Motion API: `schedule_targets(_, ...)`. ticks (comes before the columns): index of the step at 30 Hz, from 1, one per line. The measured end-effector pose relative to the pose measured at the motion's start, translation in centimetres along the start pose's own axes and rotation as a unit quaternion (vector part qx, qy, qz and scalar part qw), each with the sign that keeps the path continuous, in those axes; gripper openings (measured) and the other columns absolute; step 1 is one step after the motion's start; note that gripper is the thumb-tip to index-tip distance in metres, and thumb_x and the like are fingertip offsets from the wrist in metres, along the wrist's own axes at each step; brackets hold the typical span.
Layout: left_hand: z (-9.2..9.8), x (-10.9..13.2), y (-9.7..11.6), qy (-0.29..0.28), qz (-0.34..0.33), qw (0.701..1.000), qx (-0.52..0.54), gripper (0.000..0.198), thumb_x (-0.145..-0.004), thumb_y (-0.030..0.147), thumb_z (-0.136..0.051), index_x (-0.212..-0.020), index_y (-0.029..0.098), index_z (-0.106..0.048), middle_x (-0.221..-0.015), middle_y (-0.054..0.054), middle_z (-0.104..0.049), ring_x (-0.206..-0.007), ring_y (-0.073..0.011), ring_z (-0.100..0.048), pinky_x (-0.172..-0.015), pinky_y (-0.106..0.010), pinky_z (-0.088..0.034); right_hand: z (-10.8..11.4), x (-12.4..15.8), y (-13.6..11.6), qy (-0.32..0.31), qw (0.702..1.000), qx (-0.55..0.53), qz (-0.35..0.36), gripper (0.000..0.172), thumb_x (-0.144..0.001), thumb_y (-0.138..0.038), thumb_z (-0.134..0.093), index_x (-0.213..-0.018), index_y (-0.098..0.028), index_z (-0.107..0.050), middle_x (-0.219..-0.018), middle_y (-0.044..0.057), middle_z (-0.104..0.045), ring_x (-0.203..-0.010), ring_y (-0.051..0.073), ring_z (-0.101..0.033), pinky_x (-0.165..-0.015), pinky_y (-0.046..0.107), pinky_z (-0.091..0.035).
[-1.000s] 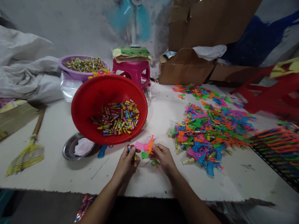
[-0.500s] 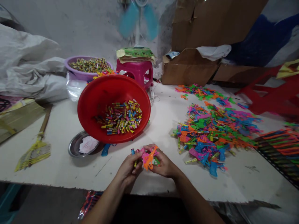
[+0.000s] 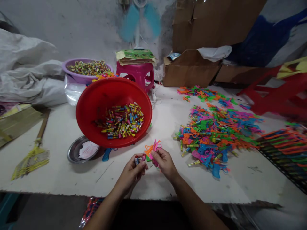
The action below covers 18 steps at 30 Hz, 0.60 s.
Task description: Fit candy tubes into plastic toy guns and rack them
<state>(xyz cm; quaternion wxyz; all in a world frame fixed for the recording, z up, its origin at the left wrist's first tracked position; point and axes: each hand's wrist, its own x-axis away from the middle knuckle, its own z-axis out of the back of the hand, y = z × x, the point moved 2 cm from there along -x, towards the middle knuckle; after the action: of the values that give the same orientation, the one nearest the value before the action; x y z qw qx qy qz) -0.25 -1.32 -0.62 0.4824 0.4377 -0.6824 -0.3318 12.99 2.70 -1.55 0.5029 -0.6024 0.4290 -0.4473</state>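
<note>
Small wrapped cylinders, blue and pink-red, poke out of my left hand, whose fingers are closed around them. Beside it, my right hand pinches a bunch of plastic toy guns in pink, orange and green. The two hands are close together above the near edge of the table. Just beyond them a red basin tilts toward me, with many more of the wrapped cylinders inside. To the right spreads a heap of colourful toy guns, some bagged with cylinders.
A metal bowl with paper slips sits left of the basin, near a yellow hand-shaped swatter. Behind are a purple basin, a pink stool, a fan and cardboard boxes. A red stool lies at right.
My hands have moved slightly apart. The toy guns in my right hand have turned and now point upward, and the cylinders in my left hand show more clearly. The view has shifted a little.
</note>
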Motion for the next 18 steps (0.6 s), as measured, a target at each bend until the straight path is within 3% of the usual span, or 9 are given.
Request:
schedule_targets(6, -0.22, 0.15, -0.2, 0.0, 0.018, 1.0, -0.001, 0.039, -0.069, 0.044, -0.059, -0.094, 0.016, -0.05, -0.061, 0.004, -0.053, -0.038, -0.0025, -0.032, -0.036, -0.017, -0.014, -0.61, 0.37, 0.19, 0.013, 1.0, -0.017, 0.012, 0.032, -0.077, -0.047, -0.052, -0.065, -0.018, -0.045, -0.053, -0.004, -0.047, -0.046, 0.008, -0.043, -0.046, 0.021, -0.035)
schedule_targets(18, -0.75, 0.22, -0.04, -0.009, -0.024, 0.999, -0.036, 0.041, -0.072, 0.046, -0.055, -0.098, 0.014, -0.052, -0.057, 0.005, -0.049, -0.037, -0.0029, -0.026, -0.036, -0.019, -0.015, -0.87, 1.08, -0.32, 0.082, 0.995, 0.032, 0.054, 0.029, -0.081, -0.045, -0.046, -0.069, -0.018, -0.046, -0.059, -0.004, -0.041, -0.054, 0.01, -0.037, -0.052, 0.022, -0.033)
